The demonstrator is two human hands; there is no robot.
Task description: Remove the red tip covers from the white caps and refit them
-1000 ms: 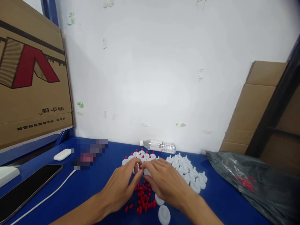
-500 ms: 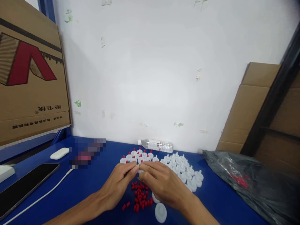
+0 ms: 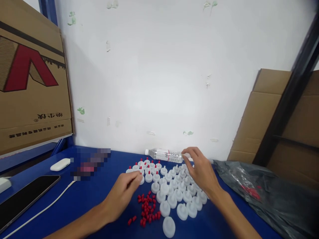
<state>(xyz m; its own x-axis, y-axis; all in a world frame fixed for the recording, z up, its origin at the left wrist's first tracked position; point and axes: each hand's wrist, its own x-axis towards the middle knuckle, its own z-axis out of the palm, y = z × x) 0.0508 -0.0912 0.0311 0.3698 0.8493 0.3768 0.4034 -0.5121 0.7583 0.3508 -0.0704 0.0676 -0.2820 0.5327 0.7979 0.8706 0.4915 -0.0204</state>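
Head view. Surface: a blue table (image 3: 104,196) set against a white wall (image 3: 159,83) with scuffs and green tape scraps. A bottle (image 3: 165,154) lies on its side at the wall; all places below refer to it.

- Caps (image 3: 178,194): white, grouped just in front of the bottle. Those in front and left of it carry red tips.
- Plugs (image 3: 148,207): small and red, a loose heap further in front of the bottle, beside the caps.
- Left hand (image 3: 122,196): in front and left of the bottle. The fingers are curled in, with thumb and forefinger closed at one cap (image 3: 141,179). It cannot be told whether this is a grip or only contact.
- Right hand (image 3: 201,171): raised at the bottle's right end, half open, fingers curved and apart. No grip shows.
- Left of the bottle: a white case (image 3: 60,164), a phone (image 3: 25,199), a cable (image 3: 50,207) and a carton (image 3: 30,83).
- Right of the bottle: a black bag (image 3: 261,196), cardboard (image 3: 264,116) and a dark post (image 3: 286,99).

Limits: a patch (image 3: 89,162) left of the bottle is pixelated. The phone, carton and bag are cut off by the frame edges. The right fingertips overlap the bottle's end, and contact cannot be judged
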